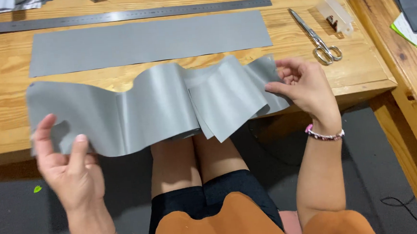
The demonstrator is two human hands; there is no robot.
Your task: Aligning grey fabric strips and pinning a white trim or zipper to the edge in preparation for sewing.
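Note:
A long strip of grey fabric-like sheet [155,106] hangs wavy and buckled in the air over the table's front edge, with a second shorter grey piece [227,101] overlapping it at the middle. My left hand [69,164] grips the strip's left end, thumb and fingers on its lower edge. My right hand [301,89] pinches the right end. Another flat grey strip [146,41] lies on the wooden table [355,69] behind it.
A long steel ruler [115,16] lies along the table's far side. Scissors [317,38] and a small clear plastic box [335,13] sit at the right. A second wooden table [408,71] at far right bears grey and green sheets. My knees are below the table edge.

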